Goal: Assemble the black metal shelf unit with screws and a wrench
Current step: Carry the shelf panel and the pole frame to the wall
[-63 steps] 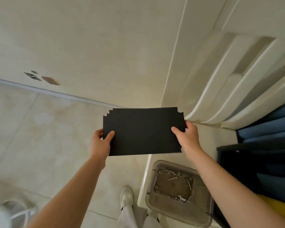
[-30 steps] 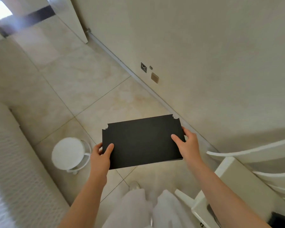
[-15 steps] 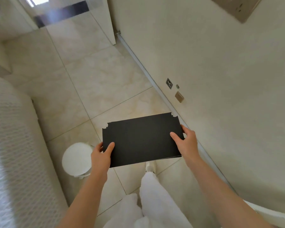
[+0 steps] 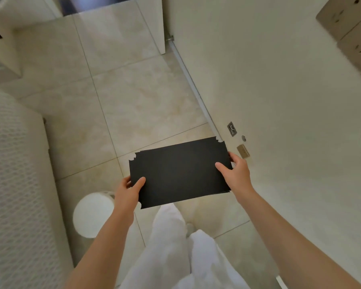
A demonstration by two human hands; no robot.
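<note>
Holding, both hands: one black panel, flat and near level, carried at waist height over the floor, between the bed on the left and the wall on the right.

Item, panel: rectangular, dark, notched at the corners. A second thin edge shows along its near right side, so it may be more than one sheet; I cannot tell.

Item, left hand: grips the near left corner, thumb on top, fingers curled underneath.

Item, right hand: grips the right edge, thumb on top, fingers wrapped round the far side.

Risks, largest first:
- Panel striking the wall. Its right edge looks close to the wall and the low sockets, and a swing that way could scrape paint or jar the grip.
- Panel slipping. Each hand holds only an edge; if there are stacked sheets, a tilt could slide one out onto the tiles.
- Tripping. The white stool stands just left of the legs, partly behind the left arm.
- Pinched or cut fingers, if the notched corners are sharp.

Not seen or unclear:
- Rest of the shelf unit, screws and wrench: none in view.
- Underside of the panel and the fingers beneath it.
- Feet mostly hidden by trousers.
- Boxes at far right, cut off and blurred.
</note>
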